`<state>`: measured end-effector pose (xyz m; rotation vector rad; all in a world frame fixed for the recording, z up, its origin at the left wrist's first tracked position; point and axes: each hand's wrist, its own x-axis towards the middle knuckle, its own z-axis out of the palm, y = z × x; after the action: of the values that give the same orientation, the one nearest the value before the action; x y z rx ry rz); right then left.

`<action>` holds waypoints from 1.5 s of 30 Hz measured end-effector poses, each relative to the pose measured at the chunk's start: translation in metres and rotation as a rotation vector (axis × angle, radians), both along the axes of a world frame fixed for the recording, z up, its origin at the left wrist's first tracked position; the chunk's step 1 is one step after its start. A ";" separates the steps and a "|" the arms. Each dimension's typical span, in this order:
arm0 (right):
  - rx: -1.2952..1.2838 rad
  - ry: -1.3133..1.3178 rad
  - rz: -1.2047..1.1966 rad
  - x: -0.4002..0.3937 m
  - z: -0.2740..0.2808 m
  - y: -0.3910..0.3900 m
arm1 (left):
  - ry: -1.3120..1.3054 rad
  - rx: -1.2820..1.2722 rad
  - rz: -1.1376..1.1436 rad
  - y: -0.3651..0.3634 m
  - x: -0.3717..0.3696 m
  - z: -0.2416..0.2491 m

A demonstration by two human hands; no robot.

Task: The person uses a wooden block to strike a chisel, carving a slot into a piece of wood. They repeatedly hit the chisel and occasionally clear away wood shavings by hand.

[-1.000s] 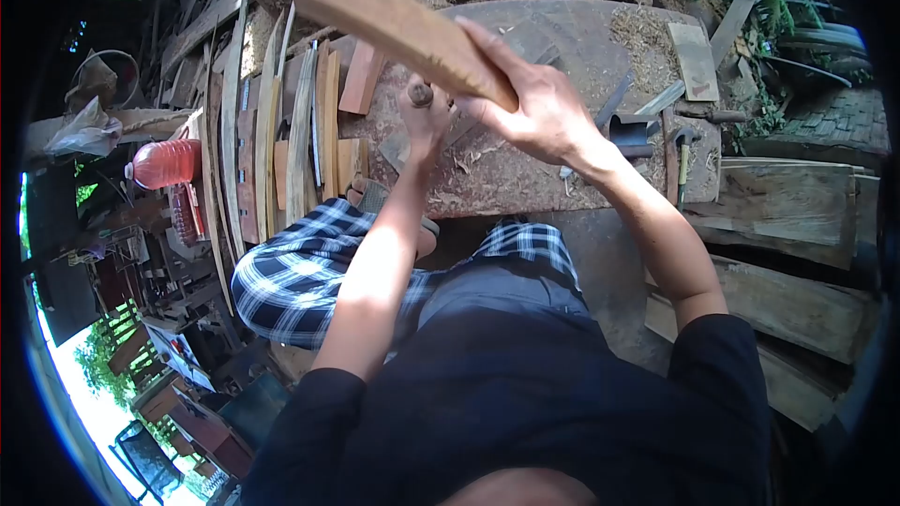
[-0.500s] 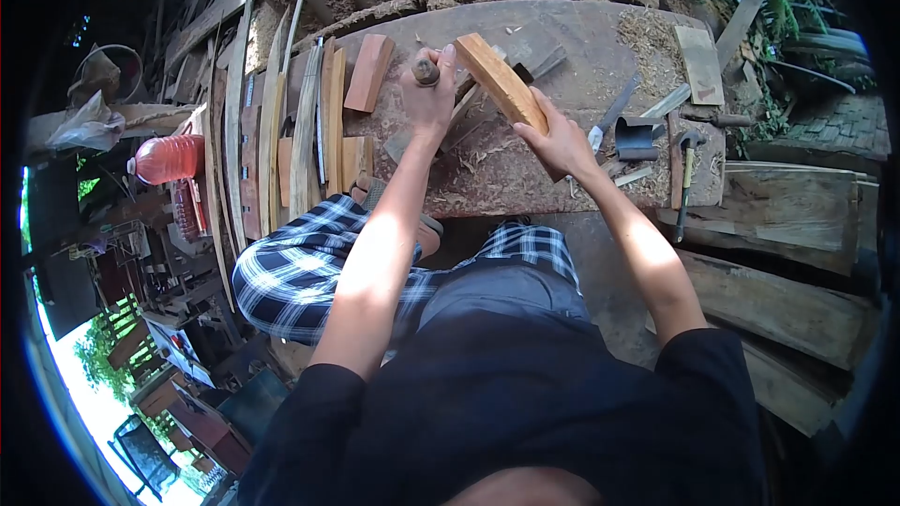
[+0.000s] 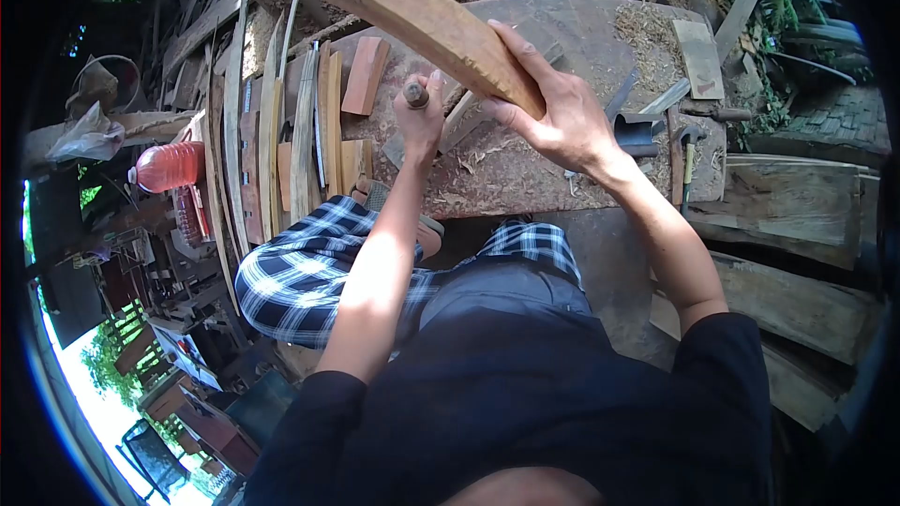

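My right hand [image 3: 567,122] is wrapped around the lower end of a thick, slightly curved wooden block [image 3: 427,23], thumb on the near side and fingers on the far side. The block is raised over the workbench and slants up to the left toward the camera. Lower and to the left, my left hand [image 3: 420,122] is closed round a wooden tool handle [image 3: 415,94], whose rounded end points up at me. The rest of that tool is mostly hidden under the hand. A reddish wood block [image 3: 366,75] lies left of this hand.
Shavings cover parts of the workbench [image 3: 506,178]. On its right side lie a hammer [image 3: 690,155], a dark curved piece [image 3: 637,136] and a pale board [image 3: 698,61]. Long wooden strips [image 3: 272,141] line the left. A bottle of pink liquid [image 3: 169,167] is beyond them.
My right hand has lifted the wooden block up toward the camera and tilted it further left. My left hand, still round the handle, has shifted slightly left and down.
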<state>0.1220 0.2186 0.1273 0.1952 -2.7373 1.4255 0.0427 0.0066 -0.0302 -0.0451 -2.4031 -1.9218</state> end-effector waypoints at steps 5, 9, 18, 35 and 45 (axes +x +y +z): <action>-0.030 -0.049 -0.058 0.000 -0.025 0.000 | 0.038 0.118 0.001 0.013 -0.006 0.048; -0.064 -0.116 -0.120 0.004 -0.042 0.003 | 0.062 0.064 -0.007 0.024 -0.017 0.047; -0.180 0.002 -0.092 0.001 0.004 -0.005 | 0.111 -0.074 -0.065 0.028 -0.018 0.024; 0.234 -0.066 0.012 0.003 0.006 0.002 | 0.400 -0.016 -0.093 0.040 -0.013 0.029; 0.265 -0.219 0.047 -0.008 -0.007 0.000 | 0.208 0.164 -0.012 0.025 -0.020 0.031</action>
<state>0.1145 0.2189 0.1200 0.1207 -3.1167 1.1501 0.0229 0.0321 0.0004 -0.2391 -2.1140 -2.0017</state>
